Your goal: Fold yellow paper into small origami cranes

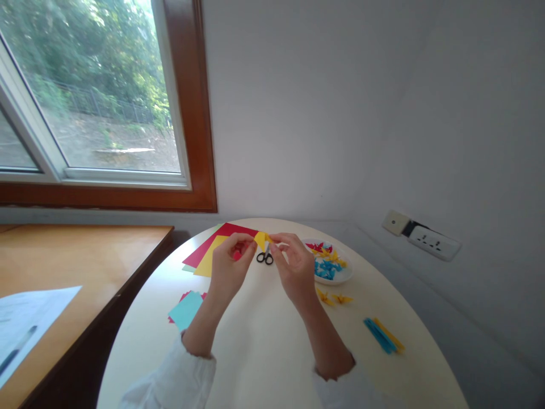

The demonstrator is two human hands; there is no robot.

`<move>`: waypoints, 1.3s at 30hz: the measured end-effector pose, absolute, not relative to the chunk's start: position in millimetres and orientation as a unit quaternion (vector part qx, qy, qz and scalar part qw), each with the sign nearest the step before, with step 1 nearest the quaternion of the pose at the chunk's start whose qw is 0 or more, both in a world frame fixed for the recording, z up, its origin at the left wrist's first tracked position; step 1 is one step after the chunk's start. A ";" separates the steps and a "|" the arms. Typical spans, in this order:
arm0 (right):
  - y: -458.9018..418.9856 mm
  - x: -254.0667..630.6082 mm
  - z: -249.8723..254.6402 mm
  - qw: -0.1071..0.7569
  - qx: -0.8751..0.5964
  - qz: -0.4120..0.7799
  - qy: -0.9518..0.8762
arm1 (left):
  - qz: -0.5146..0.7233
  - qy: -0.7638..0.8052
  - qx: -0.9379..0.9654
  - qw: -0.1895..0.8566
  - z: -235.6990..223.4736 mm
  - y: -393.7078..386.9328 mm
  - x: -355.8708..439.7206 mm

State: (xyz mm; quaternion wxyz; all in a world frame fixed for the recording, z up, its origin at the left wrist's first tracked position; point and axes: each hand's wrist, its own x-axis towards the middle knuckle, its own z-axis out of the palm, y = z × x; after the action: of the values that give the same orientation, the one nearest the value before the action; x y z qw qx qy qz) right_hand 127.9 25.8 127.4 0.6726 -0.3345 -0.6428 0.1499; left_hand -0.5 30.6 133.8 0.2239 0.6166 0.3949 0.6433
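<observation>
A small folded yellow origami piece [261, 239] is held up between my two hands above the table. My left hand [230, 258] pinches its left side with thumb and fingers. On the other side, my right hand [296, 258] grips its right end, fingers closed. Scissors with black handles [264, 258] lie on the table just beyond and below the paper. A white plate [347, 276] of red, yellow and blue paper cranes stands beyond my right hand, partly covered by it. Two yellow paper cranes [342, 299] sit near my right wrist.
Large red and yellow sheets [208, 262] lie behind my left hand, by a round red object [237, 254]. Small light-blue squares [186, 309] rest near my left forearm. Blue and yellow paper strips [381, 335] lie at right. A wooden desk [123, 250] stands left, with papers and a pen.
</observation>
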 end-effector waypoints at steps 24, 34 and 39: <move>24.2 129.0 130.7 0.645 -0.375 0.043 -0.664 | 0.621 0.391 0.647 0.207 134.0 29.1 -2.9; 23.0 128.5 131.8 0.643 -0.375 0.046 -0.666 | 0.626 0.378 0.621 0.282 142.8 25.1 -3.0; 22.6 127.2 131.3 0.646 -0.381 0.025 -0.661 | 0.621 0.376 0.622 0.294 143.6 23.8 -2.2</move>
State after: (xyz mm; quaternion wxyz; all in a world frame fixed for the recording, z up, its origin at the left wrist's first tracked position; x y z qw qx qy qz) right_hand 127.2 22.6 131.3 0.6464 -0.3806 -0.6608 0.0252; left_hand -2.2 23.8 143.6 0.2935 0.6218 0.3756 0.6214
